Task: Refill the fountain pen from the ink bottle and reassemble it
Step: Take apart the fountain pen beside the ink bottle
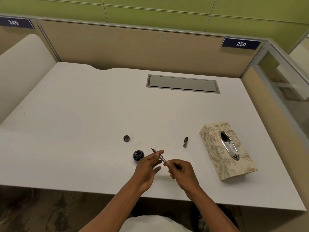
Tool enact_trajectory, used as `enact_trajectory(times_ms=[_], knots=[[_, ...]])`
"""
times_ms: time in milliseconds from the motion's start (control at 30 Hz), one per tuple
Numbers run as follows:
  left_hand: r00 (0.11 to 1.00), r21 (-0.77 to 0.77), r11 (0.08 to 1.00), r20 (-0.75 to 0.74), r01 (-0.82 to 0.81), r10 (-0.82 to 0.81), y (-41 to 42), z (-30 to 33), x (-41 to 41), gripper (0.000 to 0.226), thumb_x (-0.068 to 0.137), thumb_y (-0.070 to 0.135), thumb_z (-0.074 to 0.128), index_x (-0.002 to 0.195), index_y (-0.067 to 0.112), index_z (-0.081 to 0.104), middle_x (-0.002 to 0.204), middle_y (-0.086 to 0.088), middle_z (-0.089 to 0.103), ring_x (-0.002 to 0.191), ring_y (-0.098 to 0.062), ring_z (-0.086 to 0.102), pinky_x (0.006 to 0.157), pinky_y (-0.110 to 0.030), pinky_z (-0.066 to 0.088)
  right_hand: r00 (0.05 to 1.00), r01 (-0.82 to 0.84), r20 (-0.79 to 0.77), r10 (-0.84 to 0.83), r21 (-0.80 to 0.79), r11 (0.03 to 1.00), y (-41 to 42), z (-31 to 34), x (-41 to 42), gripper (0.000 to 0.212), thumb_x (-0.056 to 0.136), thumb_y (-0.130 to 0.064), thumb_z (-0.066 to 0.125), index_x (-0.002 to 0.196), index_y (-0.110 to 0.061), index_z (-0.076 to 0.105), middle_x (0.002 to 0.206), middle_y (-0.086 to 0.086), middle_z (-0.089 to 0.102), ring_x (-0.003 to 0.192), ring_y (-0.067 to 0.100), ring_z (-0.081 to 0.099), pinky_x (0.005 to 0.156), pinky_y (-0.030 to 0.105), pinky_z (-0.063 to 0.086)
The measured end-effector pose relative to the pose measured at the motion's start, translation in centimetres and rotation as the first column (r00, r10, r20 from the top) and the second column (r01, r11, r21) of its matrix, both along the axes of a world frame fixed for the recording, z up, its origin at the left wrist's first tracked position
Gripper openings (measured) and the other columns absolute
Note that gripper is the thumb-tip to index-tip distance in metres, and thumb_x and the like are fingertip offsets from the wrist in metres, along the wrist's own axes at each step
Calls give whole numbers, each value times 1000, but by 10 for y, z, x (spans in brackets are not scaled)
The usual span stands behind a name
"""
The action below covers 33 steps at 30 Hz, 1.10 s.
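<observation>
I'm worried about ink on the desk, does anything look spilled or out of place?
No puddle shows. Faint smudges mark the desk between the bottle cap and the open ink bottle; whether they are ink is unclear.

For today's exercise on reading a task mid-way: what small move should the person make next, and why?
Probably lower the nib into the open ink bottle. The left hand and right hand hold the bare pen section just beside the bottle, and the bottle cap is already off.

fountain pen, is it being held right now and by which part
Yes: the left hand pinches the fountain pen near its nib end, and the right hand grips its rear end.
</observation>
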<state>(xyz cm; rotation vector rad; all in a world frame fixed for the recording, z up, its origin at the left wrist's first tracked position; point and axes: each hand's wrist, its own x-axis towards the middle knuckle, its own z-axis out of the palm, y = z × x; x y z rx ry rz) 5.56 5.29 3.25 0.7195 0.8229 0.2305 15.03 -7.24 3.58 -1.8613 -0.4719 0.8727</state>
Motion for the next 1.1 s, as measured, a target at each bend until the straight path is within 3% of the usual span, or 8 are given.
enact_trajectory(times_ms=[133,333,433,533,633,733,933,1100], knots=[[998,-27,999,-46,-35,33,1,1,1,15,93,22,67,98,19,82,109,2,72,112,-22,57,95,-37,42,1000,23,18,-24,23,999,0,-3,2,1,91,-26,76,90,-26,77,82,-2,75,74,13,70,68,22,54],[995,-101,994,-90,-42,33,1,2,3,11,91,18,71,89,18,82,104,2,68,104,-21,54,94,-37,39,999,44,-4,-43,36,998,1,-1,3,14,89,-21,78,96,-22,66,83,5,75,71,17,74,67,29,53],[996,-126,991,-86,-35,25,2,2,3,11,92,17,70,90,18,81,100,3,69,99,-20,53,90,-35,39,996,46,-72,-42,53,998,3,1,2,9,95,-31,69,102,-26,74,74,3,73,64,15,65,64,31,51],[995,-116,993,-100,-13,1,4,2,3,8,88,22,74,92,19,79,91,3,67,94,-18,52,86,-34,39,998,51,-25,-51,24,998,5,-3,3,19,99,-30,64,90,-26,81,68,-1,69,62,11,60,63,27,50],[992,-111,993,-122,-26,12,6,1,3,15,81,25,79,94,17,77,91,3,64,91,-18,52,83,-33,40,996,92,-10,-91,61,994,7,-3,3,8,91,-23,75,89,-29,80,77,-3,73,70,11,64,65,26,53],[992,-103,995,-125,-14,1,8,0,2,33,70,32,82,97,15,75,91,2,63,92,-18,53,84,-34,40,994,105,-4,-105,88,991,9,-3,3,15,84,-17,82,89,-31,78,78,-3,70,74,12,62,68,27,53],[997,-136,990,-63,25,-33,15,2,-6,19,96,27,66,95,18,82,102,3,72,96,-19,56,86,-34,42,980,197,-9,-197,101,975,15,-5,0,18,84,-13,81,87,-30,77,81,-3,70,79,18,62,71,35,53],[994,8,998,-84,69,-68,20,-1,-13,14,94,18,69,92,20,83,87,7,74,92,-18,57,85,-34,44,981,191,0,-192,93,977,20,-5,-7,16,85,-8,79,88,-23,74,90,-7,74,83,12,69,73,29,53]])
